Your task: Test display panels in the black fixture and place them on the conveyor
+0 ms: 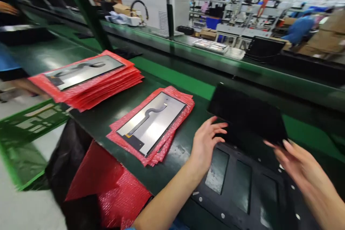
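Note:
A flat black panel (246, 115) is tilted above a dark frame (231, 165) with several rectangular windows. My right hand (302, 161) pinches the panel's near right corner between thumb and fingers. Beside the panel's left edge, my left hand (206, 140) has its fingers spread; nothing shows in it, and any touch on the edge is unclear. To the left of that hand, a silvery display panel (161, 125) with a curved flat cable lies on red bubble-wrap bags (115, 134). Farther left, another display panel (99, 70) tops a taller stack of red bubble-wrap bags (105, 95).
A green bench (121, 107) runs across the view, with a green post (83, 10) and a raised ledge behind. Red bubble wrap (118, 194) hangs below the near edge, beside a green crate (16, 151). Another person's sleeve (8, 57) shows at far left.

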Tool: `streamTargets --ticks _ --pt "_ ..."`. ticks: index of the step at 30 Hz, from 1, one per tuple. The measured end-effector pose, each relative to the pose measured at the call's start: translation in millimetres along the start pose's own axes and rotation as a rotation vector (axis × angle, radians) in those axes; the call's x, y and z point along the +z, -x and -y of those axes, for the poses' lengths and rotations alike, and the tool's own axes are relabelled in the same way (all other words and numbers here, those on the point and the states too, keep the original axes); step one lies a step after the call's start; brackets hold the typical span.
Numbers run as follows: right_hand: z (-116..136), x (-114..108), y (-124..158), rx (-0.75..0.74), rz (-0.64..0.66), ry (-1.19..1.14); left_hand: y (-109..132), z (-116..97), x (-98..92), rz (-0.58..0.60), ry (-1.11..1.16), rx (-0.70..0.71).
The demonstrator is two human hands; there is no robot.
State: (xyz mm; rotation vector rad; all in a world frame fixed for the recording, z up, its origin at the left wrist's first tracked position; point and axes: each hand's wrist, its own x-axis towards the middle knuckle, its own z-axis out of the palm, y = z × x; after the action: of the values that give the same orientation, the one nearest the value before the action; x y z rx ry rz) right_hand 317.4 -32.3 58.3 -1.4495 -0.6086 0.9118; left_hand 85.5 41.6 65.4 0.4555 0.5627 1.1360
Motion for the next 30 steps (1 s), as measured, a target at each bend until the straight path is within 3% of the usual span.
streamTargets --ticks 3,6,8,10,14,20,24,27,30 --pt "25 52 -48 0.038 0.063 -0.070 -5 -6 -3.8 -0.053 0.030 -0.053" --pt "33 93 -94 0.063 0.023 -0.001 -8 -2 -7.4 -0.024 0.038 -0.161" --pt "28 106 -116 0.091 -0.022 0.085 -8 2 -8.1 0.020 0.033 -0.205" --pt "18 105 -130 0.108 -0.071 0.193 -7 6 -7.3 0.060 0.021 -0.223" --pt "2 71 -145 0.106 -0.212 0.476 0 10 -4.3 0.131 -0.009 -0.271" --pt "-2 -8 -157 0.062 -0.555 0.990 4 10 -0.8 0.181 -0.027 -0.333" --pt "-7 -60 -153 0.051 -0.723 1.214 2 9 1.9 0.158 -0.071 -0.373" --pt "-12 -91 -148 0.060 -0.791 1.322 1 8 3.1 0.142 -0.068 -0.404" --pt "-13 -109 -149 0.079 -0.773 1.397 0 6 3.0 0.140 -0.068 -0.416"
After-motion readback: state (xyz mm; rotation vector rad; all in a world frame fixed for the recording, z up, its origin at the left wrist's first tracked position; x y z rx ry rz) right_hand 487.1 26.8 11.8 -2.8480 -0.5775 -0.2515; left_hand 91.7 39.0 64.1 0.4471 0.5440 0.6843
